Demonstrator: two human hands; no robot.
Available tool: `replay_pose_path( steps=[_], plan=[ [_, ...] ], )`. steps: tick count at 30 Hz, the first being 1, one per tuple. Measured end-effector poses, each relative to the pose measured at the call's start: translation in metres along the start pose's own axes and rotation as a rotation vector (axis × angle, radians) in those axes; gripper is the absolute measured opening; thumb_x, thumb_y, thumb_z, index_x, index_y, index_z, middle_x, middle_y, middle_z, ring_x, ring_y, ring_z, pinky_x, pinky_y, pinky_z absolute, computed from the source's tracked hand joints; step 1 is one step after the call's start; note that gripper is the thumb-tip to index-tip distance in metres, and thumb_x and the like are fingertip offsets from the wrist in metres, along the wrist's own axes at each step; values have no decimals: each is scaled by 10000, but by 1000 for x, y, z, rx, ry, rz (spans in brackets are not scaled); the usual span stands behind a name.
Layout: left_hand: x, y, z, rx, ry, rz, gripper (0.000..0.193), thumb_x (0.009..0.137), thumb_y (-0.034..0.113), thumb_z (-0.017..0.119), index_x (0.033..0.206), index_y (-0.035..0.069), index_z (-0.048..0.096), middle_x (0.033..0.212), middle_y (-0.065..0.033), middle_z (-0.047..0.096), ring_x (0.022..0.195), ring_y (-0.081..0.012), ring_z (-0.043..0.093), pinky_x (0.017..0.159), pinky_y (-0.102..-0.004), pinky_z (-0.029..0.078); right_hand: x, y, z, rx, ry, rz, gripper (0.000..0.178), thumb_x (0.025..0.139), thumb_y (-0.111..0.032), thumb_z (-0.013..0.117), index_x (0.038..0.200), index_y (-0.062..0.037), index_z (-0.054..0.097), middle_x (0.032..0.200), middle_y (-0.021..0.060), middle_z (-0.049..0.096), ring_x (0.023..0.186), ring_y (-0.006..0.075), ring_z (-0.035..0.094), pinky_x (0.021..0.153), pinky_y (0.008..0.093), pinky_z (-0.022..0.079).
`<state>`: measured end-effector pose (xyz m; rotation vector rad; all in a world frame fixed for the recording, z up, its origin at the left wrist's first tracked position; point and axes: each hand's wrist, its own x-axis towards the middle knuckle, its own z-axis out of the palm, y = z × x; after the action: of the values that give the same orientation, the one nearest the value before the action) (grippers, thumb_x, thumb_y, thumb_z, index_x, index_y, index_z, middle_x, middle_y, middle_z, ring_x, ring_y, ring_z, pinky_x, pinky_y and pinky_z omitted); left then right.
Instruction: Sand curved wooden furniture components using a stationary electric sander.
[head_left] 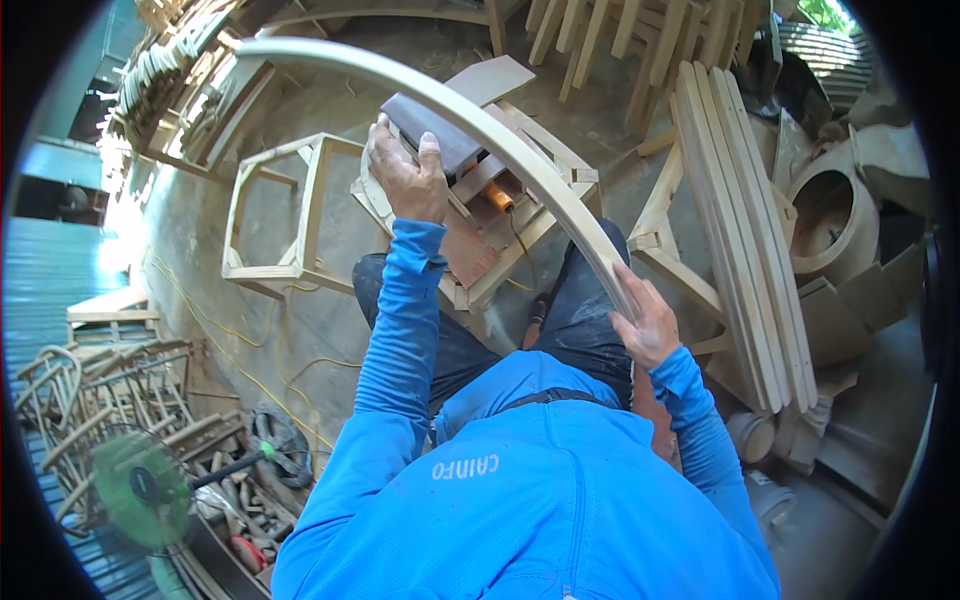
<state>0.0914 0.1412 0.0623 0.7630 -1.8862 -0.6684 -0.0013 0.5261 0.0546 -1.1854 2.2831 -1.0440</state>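
Note:
A long pale wooden strip (470, 112) runs from the upper left down to my right side; the camera's bend makes it unclear how curved it is. My right hand (648, 322) is wrapped round its near end. My left hand (408, 175) is open, fingers spread and thumb apart, beside a dark grey flat piece (437, 132); whether it touches that piece I cannot tell. Beneath the strip, a low wooden frame (520, 235) stands between my knees. An orange-handled tool (497, 197) with a cord lies on it, partly hidden, near a reddish-brown board (472, 260).
An open wooden frame (312, 205) stands on the floor to the left. Long planks (740, 235) lean at the right, near a round hollow wooden form (828, 215). A green fan (140, 488) is at lower left. Yellow cords (255, 345) cross the floor.

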Motion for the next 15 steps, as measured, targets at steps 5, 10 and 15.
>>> replay_pose_path(
  steps=[5, 10, 15],
  plan=[
    [31, -30, 44, 604, -243, -33, 828, 983, 552, 513, 1594, 27, 321, 1649, -273, 251, 1562, -435, 136, 1246, -607, 75, 30, 2, 35, -214, 46, 52, 814, 820, -81, 766, 1535, -323, 461, 1034, 113, 544, 886, 372, 667, 764, 478, 559],
    [47, -71, 49, 859, -476, -134, 858, 985, 585, 472, 1618, 40, 279, 1706, -207, 168, 1590, -390, 79, 1259, -607, 51, 50, -7, 56, -202, -74, 19, 743, 887, -141, 701, 1549, -326, 421, 1027, 163, 548, 849, 423, 658, 722, 536, 550],
    [41, -25, 85, 813, -682, -259, 851, 975, 516, 449, 1635, 35, 210, 1720, -196, 102, 1600, -363, 10, 1262, -596, 6, 29, 2, 45, -186, -91, -18, 890, 811, -95, 675, 1612, -274, 332, 885, 227, 568, 766, 479, 630, 692, 567, 526]
  ],
)
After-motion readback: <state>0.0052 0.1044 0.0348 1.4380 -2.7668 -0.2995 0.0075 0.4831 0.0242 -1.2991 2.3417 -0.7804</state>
